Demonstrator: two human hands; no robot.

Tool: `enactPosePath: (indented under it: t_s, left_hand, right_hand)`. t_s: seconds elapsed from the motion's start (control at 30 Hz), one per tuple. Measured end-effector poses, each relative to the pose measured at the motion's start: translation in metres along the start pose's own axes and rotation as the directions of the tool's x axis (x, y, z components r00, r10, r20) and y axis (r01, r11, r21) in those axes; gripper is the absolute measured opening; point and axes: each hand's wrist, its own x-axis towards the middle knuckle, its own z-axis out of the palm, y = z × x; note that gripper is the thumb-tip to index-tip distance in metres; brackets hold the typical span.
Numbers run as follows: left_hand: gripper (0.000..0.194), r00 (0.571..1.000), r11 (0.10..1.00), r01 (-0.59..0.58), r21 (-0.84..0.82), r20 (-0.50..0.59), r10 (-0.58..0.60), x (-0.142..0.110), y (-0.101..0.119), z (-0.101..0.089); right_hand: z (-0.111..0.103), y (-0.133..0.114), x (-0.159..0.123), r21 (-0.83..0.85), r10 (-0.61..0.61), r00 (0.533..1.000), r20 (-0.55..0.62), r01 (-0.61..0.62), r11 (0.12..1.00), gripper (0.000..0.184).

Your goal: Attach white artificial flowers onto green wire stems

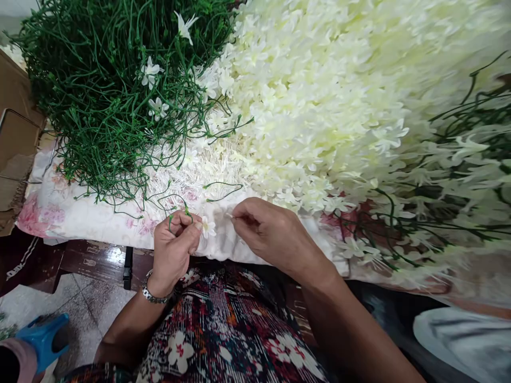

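My left hand [175, 246] is closed on a thin green stem [180, 211] with a small white flower [208, 226] at its tip. My right hand [268, 230] pinches a tiny white stamen pin [230, 215] just right of that flower. Both hands hover at the near edge of a table covered by a floral cloth [59, 213]. A silver watch sits on my left wrist.
A heap of bare green stems [107, 90] lies at the back left. A big pile of cream fabric flowers [327, 90] fills the middle and right, with finished flowered stems [439, 207] at the far right. White stamen pins [187, 170] are scattered between. Cardboard [14, 117] stands left.
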Motion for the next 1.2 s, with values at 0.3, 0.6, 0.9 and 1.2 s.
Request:
enactPosePath:
  t_s: [0.3, 0.6, 0.9, 1.2]
  left_hand:
    - [0.019, 0.999, 0.987, -0.049, 0.153, 0.002, 0.049, -0.002, -0.008, 0.007]
    - [0.020, 0.998, 0.994, 0.032, 0.101, 0.050, -0.037, -0.005, -0.011, 0.021]
    - [0.015, 0.997, 0.995, -0.022, 0.101, 0.071, 0.015, -0.006, -0.015, 0.019]
    - [0.015, 1.000, 0.997, -0.002, 0.073, 0.025, 0.000, -0.005, -0.016, 0.017]
  right_hand:
    - [-0.012, -0.014, -0.027, 0.624, 0.177, 0.980, -0.090, -0.083, 0.777, 0.005]
    - [0.017, -0.017, -0.021, 0.582, 0.093, 0.950, -0.298, 0.104, 0.807, 0.008]
    - [0.016, -0.009, -0.021, 0.333, -0.003, 0.930, -0.368, 0.135, 0.933, 0.014]
    - [0.009, -0.013, -0.025, 0.045, -0.216, 0.853, -0.474, 0.269, 0.962, 0.022]
